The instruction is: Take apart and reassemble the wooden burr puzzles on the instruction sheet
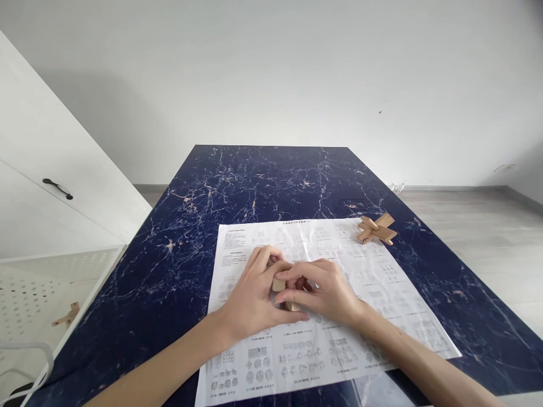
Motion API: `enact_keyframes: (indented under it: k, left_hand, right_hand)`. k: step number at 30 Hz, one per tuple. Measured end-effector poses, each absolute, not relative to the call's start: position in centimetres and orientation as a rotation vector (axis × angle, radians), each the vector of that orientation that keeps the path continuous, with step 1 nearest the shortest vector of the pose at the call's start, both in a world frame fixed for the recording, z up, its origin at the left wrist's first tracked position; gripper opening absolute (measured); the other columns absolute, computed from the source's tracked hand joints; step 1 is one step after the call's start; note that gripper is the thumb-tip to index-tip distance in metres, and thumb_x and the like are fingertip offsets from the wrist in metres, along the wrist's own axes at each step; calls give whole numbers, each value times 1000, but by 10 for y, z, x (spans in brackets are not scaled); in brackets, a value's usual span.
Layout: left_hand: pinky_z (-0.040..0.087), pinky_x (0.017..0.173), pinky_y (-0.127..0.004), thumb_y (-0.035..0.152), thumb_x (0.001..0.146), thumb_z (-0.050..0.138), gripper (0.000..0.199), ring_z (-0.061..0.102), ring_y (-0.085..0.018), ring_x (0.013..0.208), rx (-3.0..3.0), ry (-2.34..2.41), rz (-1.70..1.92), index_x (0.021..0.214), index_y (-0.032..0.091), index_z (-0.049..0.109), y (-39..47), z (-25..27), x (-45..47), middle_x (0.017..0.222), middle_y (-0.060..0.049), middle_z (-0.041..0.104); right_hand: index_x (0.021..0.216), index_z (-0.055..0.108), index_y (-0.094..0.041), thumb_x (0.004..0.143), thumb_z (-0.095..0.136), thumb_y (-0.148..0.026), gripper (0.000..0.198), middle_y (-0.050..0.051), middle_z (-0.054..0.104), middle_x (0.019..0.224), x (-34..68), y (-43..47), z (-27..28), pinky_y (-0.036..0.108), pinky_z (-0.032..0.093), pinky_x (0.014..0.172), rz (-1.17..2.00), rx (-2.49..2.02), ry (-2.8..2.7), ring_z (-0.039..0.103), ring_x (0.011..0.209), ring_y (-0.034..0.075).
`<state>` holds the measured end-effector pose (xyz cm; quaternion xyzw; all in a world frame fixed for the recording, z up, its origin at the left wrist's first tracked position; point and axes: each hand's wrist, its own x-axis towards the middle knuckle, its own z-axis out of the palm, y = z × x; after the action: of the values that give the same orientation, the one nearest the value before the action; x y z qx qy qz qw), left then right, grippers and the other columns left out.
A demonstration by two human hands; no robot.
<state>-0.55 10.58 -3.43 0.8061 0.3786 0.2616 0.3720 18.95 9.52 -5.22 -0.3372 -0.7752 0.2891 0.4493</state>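
Both hands meet over the middle of the instruction sheet, at table centre, a little toward the near edge.

Left hand: fingers curled over the top and far side of a small cluster of wooden pieces, thumb lying along the near side. Closed on the wood.

Right hand: comes in from 3 o'clock, index finger and thumb pinched onto the same cluster, other fingers folded behind. Also closed on the wood.

The cluster sits directly between the two palms, touching both and resting on or just above the paper; the contact line is hidden by the fingers. Only two pale faces show, one near the left fingertips, one lower by the left thumb. Long axis probably runs near-to-far, 6 to 12 o'clock, but so little wood is exposed that this is a guess. Neither hand is clearer of it than the other; the left covers more of it, the right has the finer fingertip hold.

Around:
- Assembled wooden cross puzzle at 2 o'clock from the hands, on the far right corner of the sheet, well apart from both hands. Nearer the right hand.
- Sheet is printed with diagrams in rows, and lies flat on a dark blue marble-pattern table.
- White cabinet with a black handle at 9 to 10 o'clock, off the table.
- Another small wooden piece down at 8 o'clock, on a pale perforated surface beside the table.

Nothing lies between the hands and the cross puzzle but bare paper.
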Motion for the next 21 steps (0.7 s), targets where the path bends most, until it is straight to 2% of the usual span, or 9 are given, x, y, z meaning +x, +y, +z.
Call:
enact_keyframes:
  k: [9, 14, 21]
  left_hand:
    - [58, 100, -52, 50, 72, 97, 41, 49, -30, 118, 2028, 1023, 658, 93, 27, 71, 106, -32, -4, 120, -5, 51]
    - [56, 103, -53, 52, 73, 97, 41, 49, -30, 118, 2045, 1012, 685, 94, 28, 72, 106, -33, -4, 121, -5, 50]
    - [55, 107, -54, 52, 73, 97, 47, 49, -33, 128, 2026, 1051, 764, 103, 27, 71, 107, -31, -5, 128, -7, 53]
  right_hand:
    - [98, 76, -21, 98, 78, -40, 18, -1, 74, 71, 189, 94, -47, 26, 56, 55, 734, -901, -1941, 63, 55, 12]
    - [101, 73, -21, 98, 78, -45, 24, -2, 72, 68, 191, 95, -46, 26, 55, 55, 866, -956, -1880, 64, 57, 13]
    - [102, 68, -22, 96, 78, -39, 21, -3, 67, 68, 191, 96, -40, 26, 53, 56, 916, -1002, -1771, 62, 58, 13]
